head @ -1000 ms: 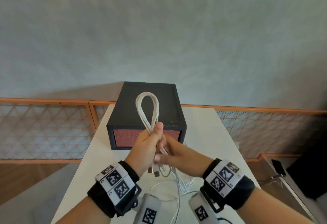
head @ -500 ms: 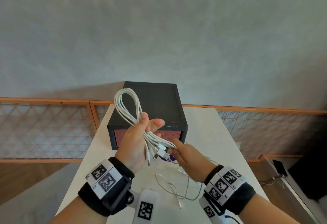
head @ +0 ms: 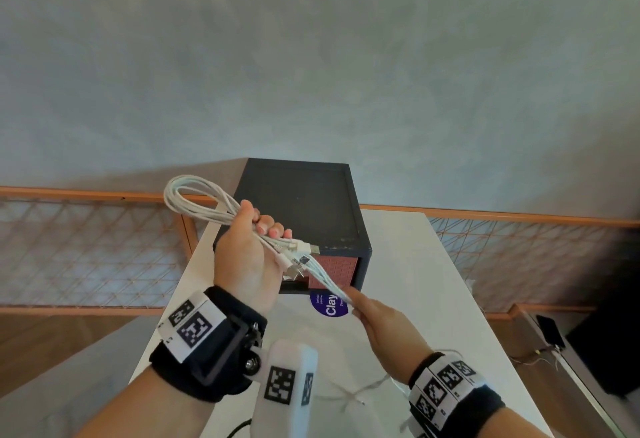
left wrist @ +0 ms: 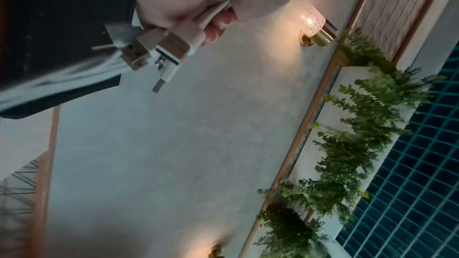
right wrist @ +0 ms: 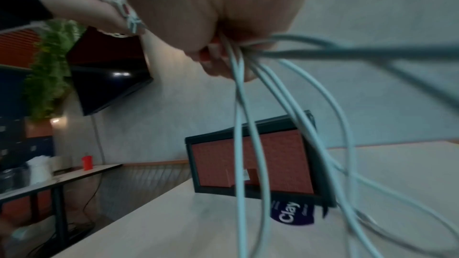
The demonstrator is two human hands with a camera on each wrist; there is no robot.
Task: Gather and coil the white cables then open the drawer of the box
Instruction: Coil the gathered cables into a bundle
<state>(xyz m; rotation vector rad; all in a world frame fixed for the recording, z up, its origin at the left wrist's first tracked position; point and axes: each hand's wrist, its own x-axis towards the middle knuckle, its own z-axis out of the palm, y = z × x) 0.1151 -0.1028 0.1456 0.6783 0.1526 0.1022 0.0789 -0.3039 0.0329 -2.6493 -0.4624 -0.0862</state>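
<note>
My left hand (head: 254, 240) grips a looped bundle of white cables (head: 197, 200) in the air over the table's left side, the loop pointing up and left. Several plugs (head: 299, 252) stick out below its fingers; the left wrist view shows the plugs (left wrist: 159, 46) close up. My right hand (head: 360, 306) pinches the strands (head: 327, 278) running down from the bundle, and in the right wrist view those strands (right wrist: 250, 125) hang from its fingers. The black box (head: 304, 205) stands at the far end of the table, its reddish drawer front (head: 337, 269) closed.
The white table (head: 415, 282) carries a round purple sticker (head: 330, 304) in front of the box and loose cable ends (head: 353, 394) near my wrists. An orange mesh railing (head: 86, 247) runs along the table's far side. A phone (head: 550, 332) lies on a ledge at right.
My left hand has tilted the loop from upright to the upper left and lifted it. My right hand has slid down the strands, drawing them taut, away from the left hand.
</note>
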